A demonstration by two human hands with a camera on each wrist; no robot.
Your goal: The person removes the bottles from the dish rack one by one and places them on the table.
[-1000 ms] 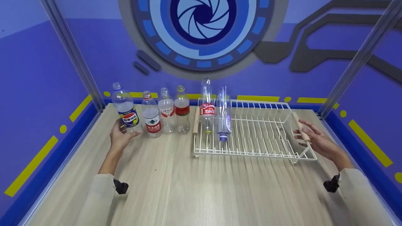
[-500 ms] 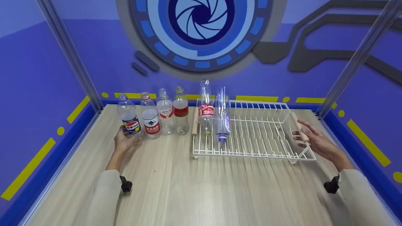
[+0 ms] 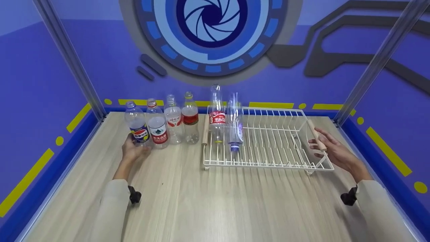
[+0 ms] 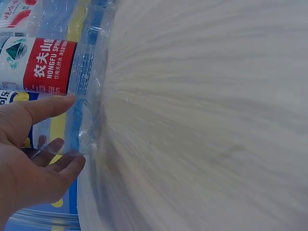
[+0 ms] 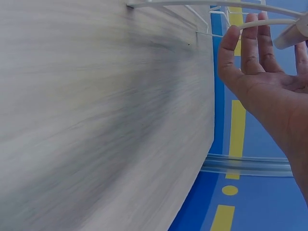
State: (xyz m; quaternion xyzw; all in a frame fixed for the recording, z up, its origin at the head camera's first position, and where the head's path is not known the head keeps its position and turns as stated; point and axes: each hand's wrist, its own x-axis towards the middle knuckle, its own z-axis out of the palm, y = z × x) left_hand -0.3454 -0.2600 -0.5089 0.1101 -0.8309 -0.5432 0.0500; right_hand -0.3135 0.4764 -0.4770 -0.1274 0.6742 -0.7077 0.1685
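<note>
In the head view my left hand (image 3: 132, 151) holds a clear plastic bottle with a blue Pepsi-style label (image 3: 139, 134) low, near its base. The left wrist view shows the thumb on one side of the bottle and curled fingers on the other. That bottle stands upright at the left end of a row, beside the red-and-white Nongfu Spring bottle (image 4: 48, 67). My right hand (image 3: 337, 153) is at the right wooden handle (image 3: 316, 136) of a white wire dish rack (image 3: 268, 165), its fingers bent loosely round and under it.
A bottle with a red-and-white label (image 3: 174, 121) and one with a dark red label (image 3: 190, 119) continue the row. In the rack's left slots two bottles stand upside down, one red-labelled (image 3: 217, 117), one with a purple label (image 3: 235, 126). Blue panels (image 3: 40, 84) border the wooden table (image 3: 215, 205).
My left hand has moved the Pepsi-style bottle down and right, from tilted to upright next to the Nongfu Spring bottle. My right hand stays at the rack handle. The head view has shifted slightly.
</note>
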